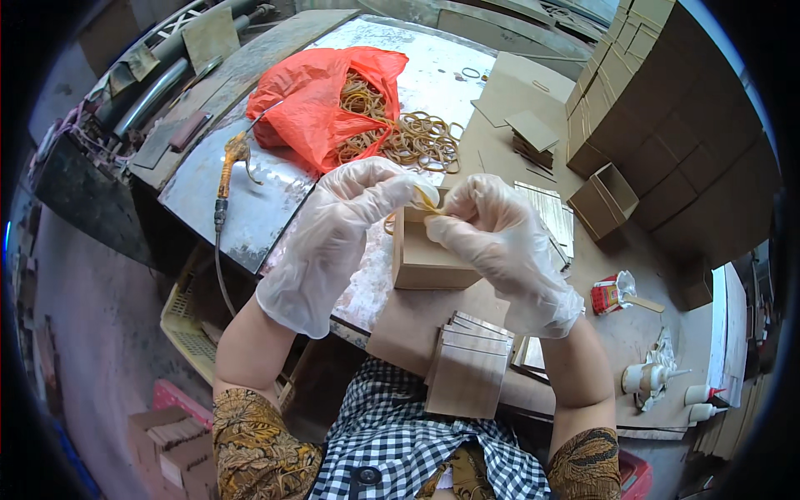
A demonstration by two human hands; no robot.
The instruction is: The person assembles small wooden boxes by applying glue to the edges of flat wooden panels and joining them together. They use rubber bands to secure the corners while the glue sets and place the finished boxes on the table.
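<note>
Tabletop [250,223] below; L hand [333,218] & R hand [500,242] both pinching rubber band [426,200], w/ box [435,276] under, red bag [292,104] beyond.

Bright centre, black corners, bent edges.

hands [329,221] were white-gloved | rubber bands [423,143] were tan | box [437,271] was brown | bag [300,108] was red | apron [400,429] was checked — black and white | sleeves [258,446] were gold — dark-patterned

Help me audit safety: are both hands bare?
No, the left hand and right hand both wear translucent white gloves, with a yellow rubber band between their fingertips.
</note>
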